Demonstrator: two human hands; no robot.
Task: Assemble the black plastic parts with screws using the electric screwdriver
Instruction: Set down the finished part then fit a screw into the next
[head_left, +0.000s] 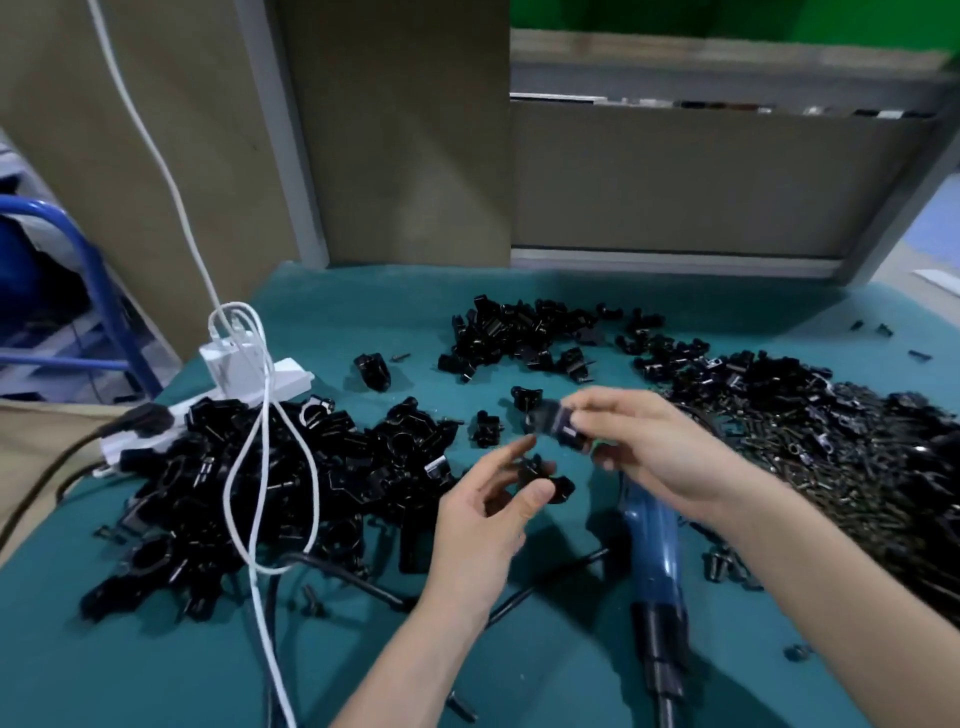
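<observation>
My right hand (647, 447) pinches a small black plastic part (563, 428) above the green mat, blurred by motion. My left hand (493, 499) hovers just below and left of it, fingers loosely spread, holding nothing; another black part (550, 480) lies on the mat beside its fingertips. The blue electric screwdriver (652, 551) lies on the mat under my right wrist, its black cable end pointing toward me. A heap of dark screws (831, 457) spreads to the right.
A big pile of black parts (249, 483) lies at left, tangled with a white cable (260, 467) and a white power strip (244, 379). Another pile of parts (524, 338) sits at the back. Cardboard panels (395, 130) wall off the far edge of the green mat (156, 649).
</observation>
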